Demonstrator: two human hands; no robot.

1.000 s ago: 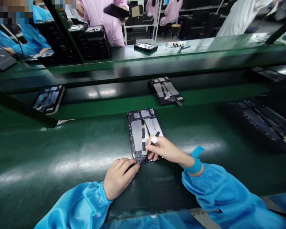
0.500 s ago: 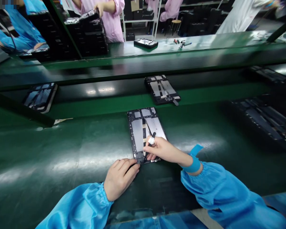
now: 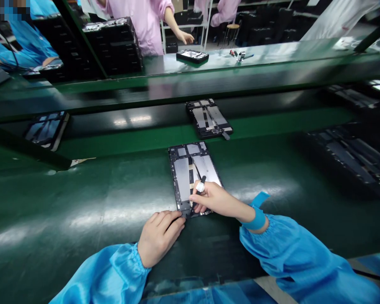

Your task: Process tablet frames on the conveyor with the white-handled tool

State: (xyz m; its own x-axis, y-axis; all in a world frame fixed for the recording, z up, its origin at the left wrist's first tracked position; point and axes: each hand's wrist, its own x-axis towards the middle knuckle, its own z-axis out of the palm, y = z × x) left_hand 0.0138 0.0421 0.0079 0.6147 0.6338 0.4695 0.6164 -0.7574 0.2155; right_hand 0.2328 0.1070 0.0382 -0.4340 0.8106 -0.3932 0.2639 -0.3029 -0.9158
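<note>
At about 10 o'clock, a co-worker in a blue smock sits beyond the black tray stacks, and another tablet frame lies on the green surface. The left hand, its blue sleeve gathered at the wrist, lies at 11 o'clock with the fingers together over the lower left corner of the opened tablet frame. It touches that corner, but whether it grips or only presses, I cannot tell. The frame sits at 12 o'clock, just ahead of both hands. Its grey plates and tape strips lie bare, with no cover over them, so it looks partly worked, with its closing not yet done. The right hand, at 1 o'clock, is closed around a slim black pry tool, whose tip is at the frame's lower edge. A white finger cot covers one finger, and a blue wrist strap circles the wrist. Far off at 12 o'clock, a co-worker in a pink smock reaches toward a black tray. A third tablet frame lies ahead, and a fourth at 2 o'clock.
</note>
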